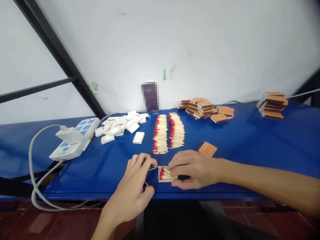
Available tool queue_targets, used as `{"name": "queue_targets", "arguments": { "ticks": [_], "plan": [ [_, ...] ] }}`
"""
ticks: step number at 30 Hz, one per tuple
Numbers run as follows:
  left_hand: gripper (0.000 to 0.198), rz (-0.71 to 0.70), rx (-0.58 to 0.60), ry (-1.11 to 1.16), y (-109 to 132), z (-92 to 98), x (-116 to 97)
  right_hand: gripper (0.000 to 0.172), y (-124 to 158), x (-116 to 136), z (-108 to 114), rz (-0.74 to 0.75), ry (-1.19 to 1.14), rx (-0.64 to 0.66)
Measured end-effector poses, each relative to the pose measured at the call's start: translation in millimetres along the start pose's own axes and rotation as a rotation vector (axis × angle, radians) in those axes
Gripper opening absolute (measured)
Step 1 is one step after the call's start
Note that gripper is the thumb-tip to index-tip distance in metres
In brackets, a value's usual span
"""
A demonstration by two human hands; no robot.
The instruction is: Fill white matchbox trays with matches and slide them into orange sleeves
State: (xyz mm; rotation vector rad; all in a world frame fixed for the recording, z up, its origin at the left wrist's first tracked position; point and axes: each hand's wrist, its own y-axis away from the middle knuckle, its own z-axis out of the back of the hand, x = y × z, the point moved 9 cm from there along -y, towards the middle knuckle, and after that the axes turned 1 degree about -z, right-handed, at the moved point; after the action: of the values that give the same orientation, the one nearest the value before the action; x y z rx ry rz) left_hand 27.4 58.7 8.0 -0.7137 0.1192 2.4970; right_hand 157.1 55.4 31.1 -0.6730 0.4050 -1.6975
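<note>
My left hand (136, 180) pinches a few matches (152, 169), grip nearly closed on them, tips just beside the tray (167, 174). Right hand (193, 168) steadies that tray w/ fingers curled over it, near tabletop (250, 143) front edge. Loose match rows (168, 132) lie just behind; white trays (120, 126) back left, orange sleeves (205, 108) back right.

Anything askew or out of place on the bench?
Mostly tidy. One orange sleeve lies alone by the right hand, away from the orange stacks. The white trays are a loose, jumbled heap. The left hand pinches loose matches beside the filled tray.
</note>
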Motion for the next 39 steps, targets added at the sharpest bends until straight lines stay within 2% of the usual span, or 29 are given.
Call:
{"name": "queue_targets", "arguments": {
  "ticks": [8, 13, 20, 27, 30, 34, 36, 39],
  "plan": [
    [0.020, 0.009, -0.099, -0.086, -4, -1.4, 4, 0.011, -1, 14, 1, 0.129, 0.094, 0.020],
    [0.017, 0.014, -0.158, -0.103, -5, 1.1, 7, 0.015, -1, 12, 1, 0.114, 0.081, 0.038],
    [0.020, 0.002, -0.130, -0.107, -4, 1.5, 3, 0.013, 1, 8, 1, 0.082, 0.077, 0.022],
    [0.034, -0.010, -0.095, -0.104, -2, 1.8, -3, 0.013, 2, 8, 4, 0.072, 0.070, -0.003],
    [0.039, -0.021, -0.106, -0.101, -1, 2.3, -4, 0.010, -1, 11, 9, 0.085, 0.091, -0.060],
    [0.043, -0.018, -0.139, -0.089, -1, 4.2, -3, 0.022, -4, 17, 26, 0.100, 0.149, -0.235],
    [0.039, -0.038, -0.123, -0.089, -1, 3.1, -4, 0.027, -4, 18, 31, 0.091, 0.159, -0.272],
    [0.025, -0.069, -0.102, -0.101, -1, 1.7, -7, 0.026, -4, 15, 30, 0.068, 0.167, -0.259]
  ]
}}
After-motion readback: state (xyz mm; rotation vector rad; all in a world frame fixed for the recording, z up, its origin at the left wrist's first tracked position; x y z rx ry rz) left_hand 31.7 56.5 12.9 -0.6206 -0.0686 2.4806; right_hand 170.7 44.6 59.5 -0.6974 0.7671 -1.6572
